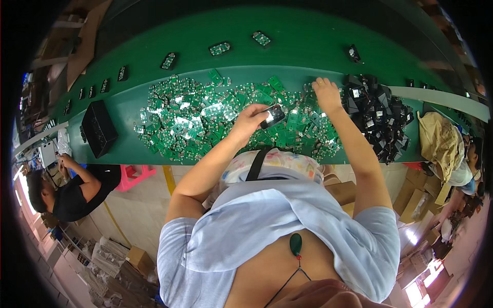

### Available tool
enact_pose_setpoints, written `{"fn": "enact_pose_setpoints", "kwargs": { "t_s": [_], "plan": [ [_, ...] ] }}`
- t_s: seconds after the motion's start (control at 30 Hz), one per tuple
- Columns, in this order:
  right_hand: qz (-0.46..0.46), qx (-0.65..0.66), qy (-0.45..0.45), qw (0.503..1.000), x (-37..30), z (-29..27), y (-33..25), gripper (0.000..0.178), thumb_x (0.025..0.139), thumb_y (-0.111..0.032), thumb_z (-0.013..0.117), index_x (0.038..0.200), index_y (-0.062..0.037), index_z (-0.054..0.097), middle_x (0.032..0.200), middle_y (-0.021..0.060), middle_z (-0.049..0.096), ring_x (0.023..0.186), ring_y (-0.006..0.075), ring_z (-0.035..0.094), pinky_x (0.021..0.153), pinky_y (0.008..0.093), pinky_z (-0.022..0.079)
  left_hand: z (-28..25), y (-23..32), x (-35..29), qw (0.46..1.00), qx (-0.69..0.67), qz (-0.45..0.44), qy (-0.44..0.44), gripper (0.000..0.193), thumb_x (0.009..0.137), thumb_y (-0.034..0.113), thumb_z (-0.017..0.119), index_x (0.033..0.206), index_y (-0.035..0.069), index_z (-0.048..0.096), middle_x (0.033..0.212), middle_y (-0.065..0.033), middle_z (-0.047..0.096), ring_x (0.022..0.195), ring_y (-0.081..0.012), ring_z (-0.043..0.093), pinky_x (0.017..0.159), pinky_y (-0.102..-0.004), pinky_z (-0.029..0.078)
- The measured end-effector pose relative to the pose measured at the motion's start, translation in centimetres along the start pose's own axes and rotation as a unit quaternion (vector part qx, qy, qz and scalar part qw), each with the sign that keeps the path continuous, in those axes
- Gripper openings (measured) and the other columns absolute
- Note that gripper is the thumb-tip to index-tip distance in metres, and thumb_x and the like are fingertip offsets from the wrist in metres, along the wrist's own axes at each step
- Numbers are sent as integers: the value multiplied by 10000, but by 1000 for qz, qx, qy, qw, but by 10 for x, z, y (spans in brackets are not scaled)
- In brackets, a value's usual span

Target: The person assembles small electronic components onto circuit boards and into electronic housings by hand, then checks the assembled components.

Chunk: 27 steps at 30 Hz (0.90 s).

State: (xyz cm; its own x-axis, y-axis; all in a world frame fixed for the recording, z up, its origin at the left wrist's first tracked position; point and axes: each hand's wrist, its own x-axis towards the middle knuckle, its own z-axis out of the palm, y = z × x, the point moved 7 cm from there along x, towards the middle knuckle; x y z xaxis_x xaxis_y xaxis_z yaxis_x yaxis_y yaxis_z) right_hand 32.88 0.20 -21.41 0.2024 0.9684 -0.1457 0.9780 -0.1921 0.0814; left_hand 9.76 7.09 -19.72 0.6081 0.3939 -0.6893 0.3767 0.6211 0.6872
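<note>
My left hand (249, 122) grips a small black plastic housing (273, 116) by its left end, with the thumb and fingers around it. A pale, shiny patch shows on its face. The housing is held over a wide pile of green circuit boards (205, 123). My right hand (327, 95) is at the far right edge of that pile, its fingers bent together and pointing away from me. Whatever is between those fingertips is hidden. Just right of that hand lies a heap of black housings (380, 118), several with a white patch.
Along the green belt (287, 31) behind the pile, black housings with boards inside, such as one housing (220, 49), stand spaced apart. A black box (99, 129) stands at the left. A co-worker (77, 190) sits beyond it, near a pink stool (134, 177). Tan cloth (440, 141) hangs at the right.
</note>
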Motion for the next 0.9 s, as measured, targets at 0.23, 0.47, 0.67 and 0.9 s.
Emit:
{"fn": "enact_pose_setpoints", "kwargs": {
  "t_s": [0.23,0.47,0.67,0.9],
  "plan": [
    [171,271,134,938,-27,-23,13,213,847,-136,535,1030,-44,595,845,48,614,700,202,599,636,331,489,22,21,-16,985,-144,17,-98,313,873,134,548,1148,-7,501,1080,-89,574,961,-196,591,843,-313,477],
    [171,780,-49,600,-74,-68,-67,206,915,-139,494,1095,-57,552,761,26,548,614,84,513,570,222,430,37,57,-49,954,71,263,-123,263,875,94,535,1125,15,542,1114,-82,576,1027,-186,560,885,-297,441],
    [168,887,-124,412,-104,-81,-105,186,940,-158,453,1096,-58,463,813,33,542,640,90,487,582,234,409,52,60,-72,961,37,160,-224,249,868,104,549,1105,30,562,1047,-51,601,952,-127,569,836,-276,454],
    [63,633,84,767,-113,-129,-102,181,882,-156,542,1000,-19,536,918,79,556,851,178,554,666,287,466,41,49,-79,972,-154,90,-155,319,875,105,531,1127,-79,470,1034,-165,583,896,-272,630,802,-343,526]
  ]
}}
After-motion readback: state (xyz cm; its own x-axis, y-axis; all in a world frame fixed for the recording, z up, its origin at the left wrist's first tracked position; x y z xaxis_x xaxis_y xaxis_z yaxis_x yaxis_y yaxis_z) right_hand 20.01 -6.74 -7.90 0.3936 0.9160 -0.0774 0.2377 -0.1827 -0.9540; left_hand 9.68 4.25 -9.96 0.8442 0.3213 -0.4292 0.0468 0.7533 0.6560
